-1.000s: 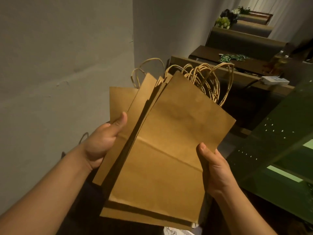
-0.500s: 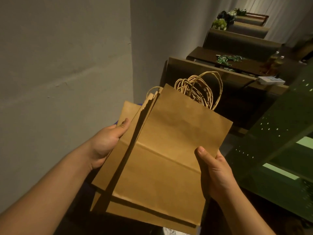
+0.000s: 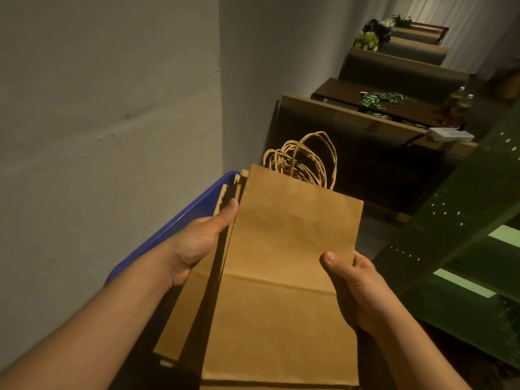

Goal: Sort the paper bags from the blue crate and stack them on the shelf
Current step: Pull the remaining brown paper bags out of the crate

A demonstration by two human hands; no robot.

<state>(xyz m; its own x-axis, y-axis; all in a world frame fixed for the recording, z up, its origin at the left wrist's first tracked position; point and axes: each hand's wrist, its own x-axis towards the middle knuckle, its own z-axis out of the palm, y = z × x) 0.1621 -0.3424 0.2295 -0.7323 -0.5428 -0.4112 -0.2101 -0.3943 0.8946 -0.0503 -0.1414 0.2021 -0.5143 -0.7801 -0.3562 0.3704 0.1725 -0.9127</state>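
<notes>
I hold a bundle of flat brown paper bags (image 3: 284, 271) in front of me, their twisted paper handles (image 3: 306, 161) sticking out at the far end. My left hand (image 3: 197, 246) grips the bundle's left edge, thumb on top. My right hand (image 3: 357, 288) grips its right edge, thumb on the top bag. The blue crate (image 3: 180, 223) shows as a rim below and left of the bags, against the wall; its inside is hidden. The green perforated metal shelf (image 3: 461, 249) stands at the right.
A grey wall (image 3: 107, 136) runs close along the left. Ahead are dark benches and a dark table (image 3: 394, 105) strewn with small green packets. A white box (image 3: 450, 135) lies on a ledge, and potted plants (image 3: 368, 38) stand far back.
The fanned-out bags have been drawn together into a tighter bundle and lowered toward me. The view has tipped down, so the blue crate's rim now shows at the left.
</notes>
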